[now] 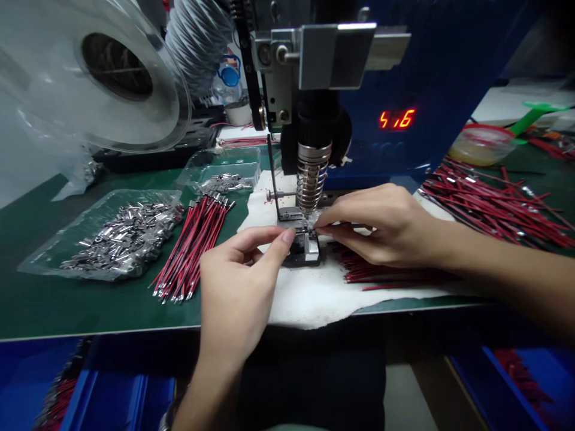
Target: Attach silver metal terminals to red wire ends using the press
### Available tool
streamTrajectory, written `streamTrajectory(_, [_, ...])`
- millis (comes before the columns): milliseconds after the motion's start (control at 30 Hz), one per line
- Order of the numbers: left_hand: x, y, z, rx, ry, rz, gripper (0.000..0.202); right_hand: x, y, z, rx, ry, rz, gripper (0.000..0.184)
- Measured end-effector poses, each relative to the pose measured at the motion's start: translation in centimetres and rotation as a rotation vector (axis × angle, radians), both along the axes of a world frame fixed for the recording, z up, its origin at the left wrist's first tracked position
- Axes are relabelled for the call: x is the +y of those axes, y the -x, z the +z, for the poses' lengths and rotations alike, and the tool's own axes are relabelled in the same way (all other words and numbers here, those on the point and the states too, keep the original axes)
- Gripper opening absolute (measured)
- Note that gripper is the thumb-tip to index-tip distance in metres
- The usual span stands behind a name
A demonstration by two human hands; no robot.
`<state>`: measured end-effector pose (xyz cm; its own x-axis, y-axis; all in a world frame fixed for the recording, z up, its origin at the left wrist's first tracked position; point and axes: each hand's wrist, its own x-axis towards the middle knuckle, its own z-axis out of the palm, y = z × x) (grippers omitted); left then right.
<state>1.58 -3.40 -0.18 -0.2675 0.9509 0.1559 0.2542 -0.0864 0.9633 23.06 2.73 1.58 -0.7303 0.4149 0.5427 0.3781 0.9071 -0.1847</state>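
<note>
Running both hands at the press fixture point(299, 252), right under the spring-wrapped tip point(309, 179). Left hand point(236, 287): thumb and index bent round, tips nearly together at the fixture's near left edge, other fingers tucked behind; a thin dark part point(302, 231) shows just past those tips, too small for me to tell if it's pinched. Right hand point(384, 224): comes in from the right, fingers bunched, index and thumb tips close together beside the press tip; I can't tell what they hold, if anything. So the thin part sits over the fixture, between the two sets of fingertips.

Around that: a bundle of red and black wires point(193, 248) lies left of my left hand, near a clear tray point(38, 257) with a heap of metal pieces point(130, 233). Smaller clear tray point(191, 173) behind, more metal pieces point(227, 182). Loose wires point(381, 276) lie partly under my right hand on a white sheet point(309, 302); bigger wire pile point(494, 206) further right, by a red-rimmed tub point(483, 148). Red display point(398, 119) lit on the blue machine housing point(381, 54).
</note>
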Motion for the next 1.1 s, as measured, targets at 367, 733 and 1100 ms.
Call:
streamTrajectory(367, [0.34, 0.14, -0.34, 0.036, -0.025, -0.038, 0.009, 0.25, 0.16, -0.15, 0.067, -0.076, -0.002, 0.011])
streamTrajectory(733, [0.16, 0.07, -0.24, 0.032, -0.023, -0.032, 0.007, 0.13, 0.07, -0.08, 0.1, -0.076, 0.009, 0.011])
streamTrajectory(1100, [0.17, 0.07, -0.32, 0.057, -0.017, -0.022, 0.009, 0.12, 0.14, 0.07, 0.061, -0.129, -0.006, 0.014])
